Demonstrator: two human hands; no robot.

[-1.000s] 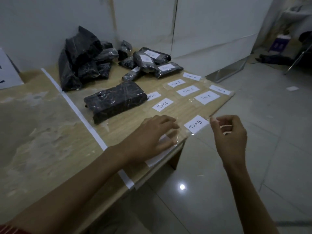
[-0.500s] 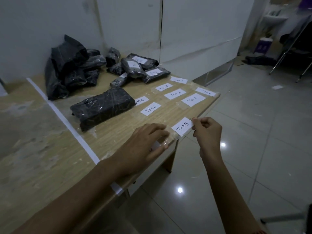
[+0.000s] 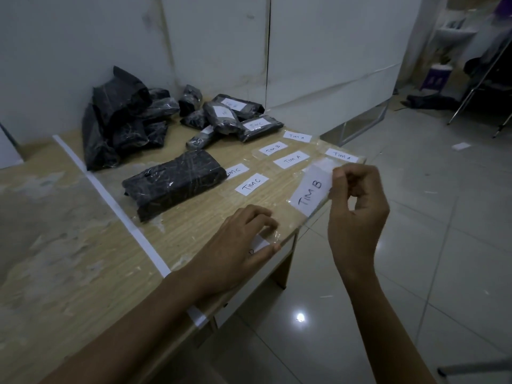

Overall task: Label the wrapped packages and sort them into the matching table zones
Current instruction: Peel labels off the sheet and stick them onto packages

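Wooden table [image 3: 191, 228], frame centre: your right hand [image 3: 357, 209] pinches the TIM B label [image 3: 310, 194] to peel it; your left hand [image 3: 235, 245] presses another label [image 3: 261, 242] flat.

Your right hand [image 3: 357, 206] now pinches the TIM B label [image 3: 310, 194], peeled up off the desk [image 3: 194, 234] edge and tilted upright.

Held lbl [image 3: 310, 194] TIM B; table lbls [image 3: 251, 184] TIM C/A
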